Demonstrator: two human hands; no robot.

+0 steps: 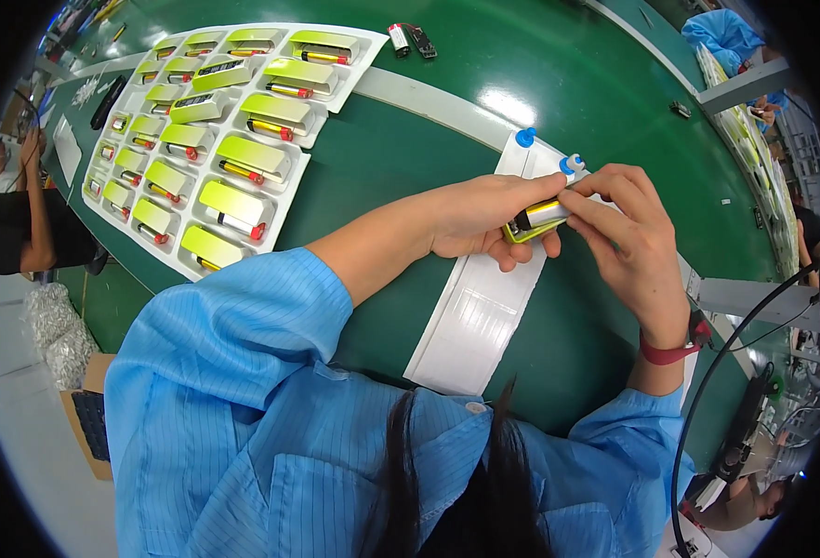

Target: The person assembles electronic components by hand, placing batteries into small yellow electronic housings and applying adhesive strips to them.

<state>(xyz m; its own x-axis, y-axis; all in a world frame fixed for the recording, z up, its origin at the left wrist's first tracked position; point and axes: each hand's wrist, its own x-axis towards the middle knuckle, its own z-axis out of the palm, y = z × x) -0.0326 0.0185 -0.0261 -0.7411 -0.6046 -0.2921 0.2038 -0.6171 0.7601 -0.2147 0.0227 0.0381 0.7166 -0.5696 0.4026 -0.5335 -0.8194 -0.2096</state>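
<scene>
Over the green bench, my left hand [475, 216] is closed round a yellow-green casing [542, 229] with a silvery cylindrical cell [548, 214] in it. My right hand [628, 228] is closed too, its thumb and fingertips pinched at the casing's right end; whether they grip the cell or the shell is hidden. Beneath both hands lies a long white strip or board [475, 321]. At its far end stand a small blue fitting [525, 137] and a blue-and-white one [573, 165].
A white moulded tray [275, 219] at left holds several yellow-green casings with red-ended cells. A cell [398, 39] and a black part [421, 41] lie farther back. A black cable [707, 391] hangs at right. Other people sit at left and far right.
</scene>
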